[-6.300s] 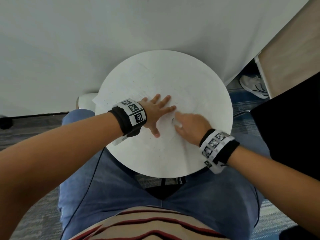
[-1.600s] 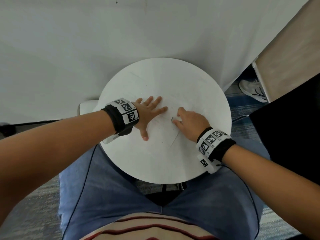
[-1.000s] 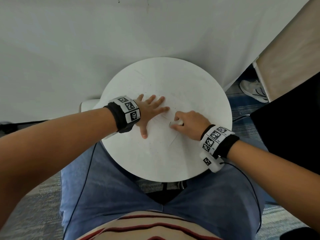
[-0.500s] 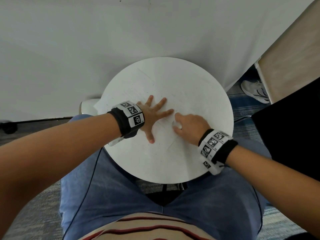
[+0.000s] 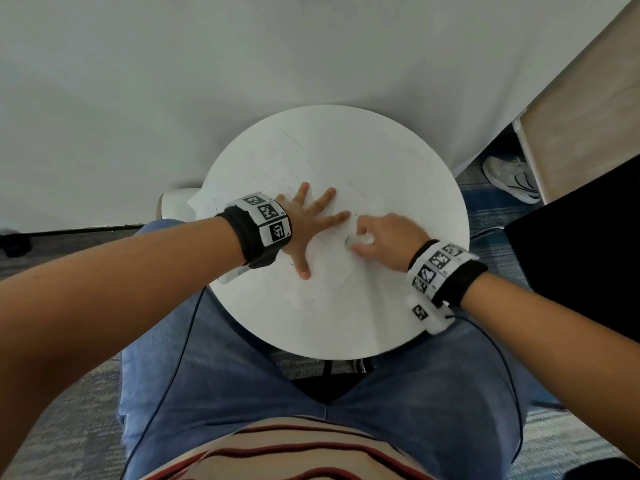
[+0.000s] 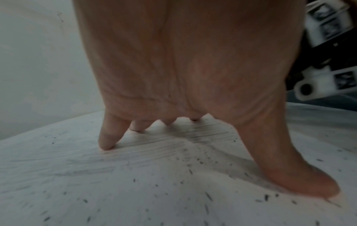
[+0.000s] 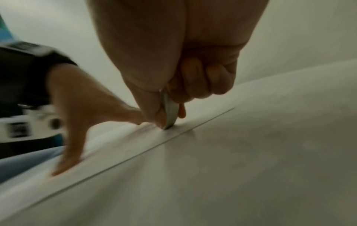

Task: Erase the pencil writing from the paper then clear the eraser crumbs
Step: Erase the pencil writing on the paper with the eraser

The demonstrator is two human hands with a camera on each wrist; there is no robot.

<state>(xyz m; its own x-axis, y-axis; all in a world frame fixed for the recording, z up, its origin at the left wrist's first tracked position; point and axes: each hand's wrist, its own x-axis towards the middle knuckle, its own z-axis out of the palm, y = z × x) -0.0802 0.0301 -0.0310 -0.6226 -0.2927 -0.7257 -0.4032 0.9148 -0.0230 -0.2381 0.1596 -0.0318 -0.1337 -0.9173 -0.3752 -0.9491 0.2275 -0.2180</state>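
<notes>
Fingers [image 7: 195, 79] and thumb of the right hand [image 5: 388, 237] pinch a small white eraser [image 7: 171, 113]. Its low end presses down on the paper [image 5: 294, 174], close to the paper's near edge. The left hand [image 5: 308, 223] lies flat and spread out on the same sheet, just beside the eraser, and holds the sheet down. It grips nothing.

The paper lies on a round white table [image 5: 346, 327]. Grey pencil smears [image 6: 173, 142] show under the left hand. Small dark eraser crumbs [image 6: 193, 171] lie all over the sheet.

The rubbing step looks like the one in hand, because grey marks are left. The crumbs are not cleared yet. The next rub needs a firm push down with short strokes, while the flat hand stops the thin sheet from sliding or creasing. Later the crumbs need a soft sweep off the sheet.
</notes>
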